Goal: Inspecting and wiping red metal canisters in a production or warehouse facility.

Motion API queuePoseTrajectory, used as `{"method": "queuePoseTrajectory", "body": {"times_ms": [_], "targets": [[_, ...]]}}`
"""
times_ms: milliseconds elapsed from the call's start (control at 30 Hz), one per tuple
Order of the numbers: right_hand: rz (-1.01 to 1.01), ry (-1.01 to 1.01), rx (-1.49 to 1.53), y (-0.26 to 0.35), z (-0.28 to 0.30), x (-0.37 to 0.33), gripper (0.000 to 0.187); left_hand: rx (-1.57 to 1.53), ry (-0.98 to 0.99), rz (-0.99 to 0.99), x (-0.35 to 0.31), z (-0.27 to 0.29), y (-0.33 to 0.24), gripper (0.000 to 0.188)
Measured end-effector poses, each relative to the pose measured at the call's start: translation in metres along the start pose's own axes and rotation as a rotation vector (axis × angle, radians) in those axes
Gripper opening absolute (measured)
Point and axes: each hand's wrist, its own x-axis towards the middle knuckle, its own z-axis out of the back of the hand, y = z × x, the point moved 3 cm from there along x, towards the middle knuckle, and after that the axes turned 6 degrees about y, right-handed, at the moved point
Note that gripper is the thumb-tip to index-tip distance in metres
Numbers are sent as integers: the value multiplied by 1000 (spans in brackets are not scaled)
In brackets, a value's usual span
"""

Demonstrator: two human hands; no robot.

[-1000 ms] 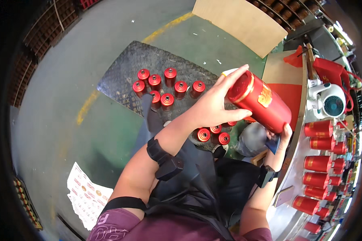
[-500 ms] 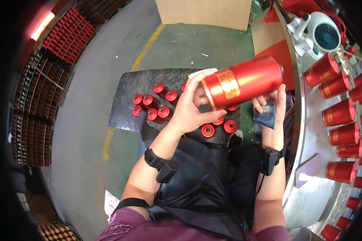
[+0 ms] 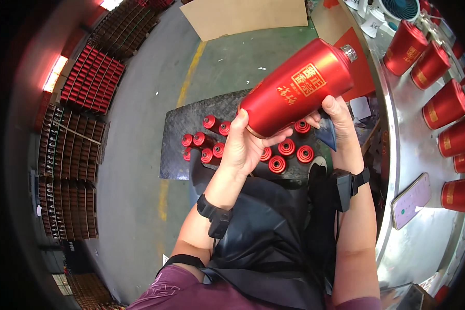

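In the head view, the red bottle (image 3: 298,87) is held up at the upper middle of the frame, tilted, with its silver neck (image 3: 349,52) toward the upper right. The left hand (image 3: 245,145) grasps it by the lower end, thumb across the near side and fingers beneath. The right hand (image 3: 340,123) is at the bottle's underside, fingers partly curled on what looks like a blue cloth (image 3: 326,133); whether its thumb presses on the bottle or only overlaps it, I cannot tell.

This bottle already bears its gold print, and handling of it looks to be midway, since it is set down nowhere. More bottles (image 3: 277,164) stand on the dark mat (image 3: 176,132) at the centre, and a row of red bottles (image 3: 445,109) runs along the tabletop (image 3: 395,266) at right, beside a phone (image 3: 411,201). Which group is finished and which is left does not show.

The held bottle's far side is hidden, as are most of the right fingers behind it. It also covers part of the mat. The fan (image 3: 401,7) is cut off at the top, and smaller red pieces at the right rim are too dim to identify.
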Motion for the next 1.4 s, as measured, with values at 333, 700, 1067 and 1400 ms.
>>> {"method": "queuePoseTrajectory", "body": {"times_ms": [333, 700, 1067, 1400], "targets": [[14, -165, -46, 4, -3, 0, 42, 240, -16, -47, -4, -8, -2, 71], [74, -244, 14, 3, -12, 5, 38, 330, 32, -273, -12, -13, -9, 64], [86, -259, 127, 2, 3, 6, 45, 422, 82, -344, -11, -27, -12, 87], [108, -271, 222, 0, -1, 7, 47, 570, 84, -344, -16, -32, -18, 88]]}}
